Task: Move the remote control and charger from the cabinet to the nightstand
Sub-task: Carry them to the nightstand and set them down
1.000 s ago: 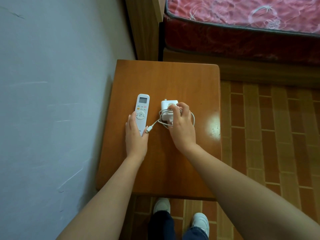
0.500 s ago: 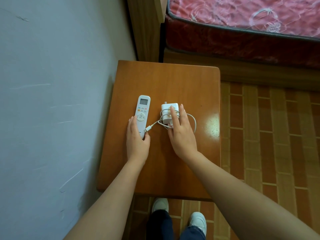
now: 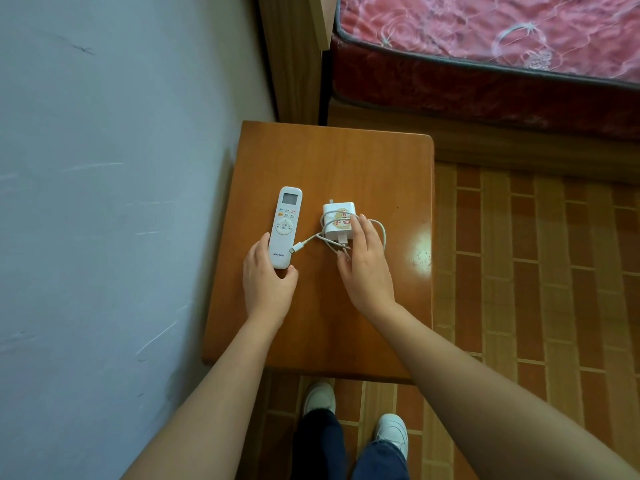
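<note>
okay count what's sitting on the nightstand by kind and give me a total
Remote control: 1
Charger with its white cable wrapped around it: 1
Total: 2 things on the nightstand

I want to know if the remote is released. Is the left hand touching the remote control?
Touching. In the head view, the left hand cups the near end of the remote control: fingers along its left edge, thumb at its bottom corner.

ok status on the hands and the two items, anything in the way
Left hand open, fingers at remote control base. Right hand open, resting over charger cable. Both flat on nightstand. Nothing in the way.
</note>
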### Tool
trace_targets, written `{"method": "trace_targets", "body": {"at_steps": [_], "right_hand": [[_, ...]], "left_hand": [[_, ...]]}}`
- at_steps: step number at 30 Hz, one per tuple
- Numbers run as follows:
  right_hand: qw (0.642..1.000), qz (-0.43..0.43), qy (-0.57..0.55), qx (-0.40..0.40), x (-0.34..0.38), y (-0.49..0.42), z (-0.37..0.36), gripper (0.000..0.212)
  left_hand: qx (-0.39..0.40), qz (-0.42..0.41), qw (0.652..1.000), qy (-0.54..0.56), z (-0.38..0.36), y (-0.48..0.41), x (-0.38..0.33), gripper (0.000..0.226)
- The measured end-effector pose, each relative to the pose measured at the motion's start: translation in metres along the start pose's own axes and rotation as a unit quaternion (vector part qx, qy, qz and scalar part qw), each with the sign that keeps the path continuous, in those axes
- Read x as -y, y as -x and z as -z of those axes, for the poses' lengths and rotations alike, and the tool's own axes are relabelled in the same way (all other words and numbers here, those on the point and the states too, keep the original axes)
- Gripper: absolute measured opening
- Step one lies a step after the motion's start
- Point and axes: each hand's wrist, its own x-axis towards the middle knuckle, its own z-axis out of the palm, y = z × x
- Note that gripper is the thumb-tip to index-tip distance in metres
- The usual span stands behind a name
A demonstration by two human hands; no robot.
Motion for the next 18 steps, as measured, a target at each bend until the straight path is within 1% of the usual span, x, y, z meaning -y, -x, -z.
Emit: {"method": "trace_targets", "body": {"at_steps": [5,8,12,18], "right_hand": [[1.0,0.017,-0.011,-0.022,0.012,0.019,0.027,0.05],[0.999,0.021,-0.002,-0.043,0.021,0.028,0.056,0.047],[0.997,0.021,0.001,-0.07,0.04,0.038,0.106,0.044],[0.991,0.055,0.009,-0.118,0.075,0.068,0.204,0.044]], "left_hand": [[-0.005,0.026,0.999,0.024,0.026,0.015,-0.017,0.064],[-0.011,0.015,1.0,0.025,0.048,0.024,-0.034,0.062],[-0.004,-0.035,0.999,0.013,0.078,0.04,-0.075,0.054],[-0.019,-0.157,0.987,-0.028,0.128,0.082,-0.156,0.049]]}}
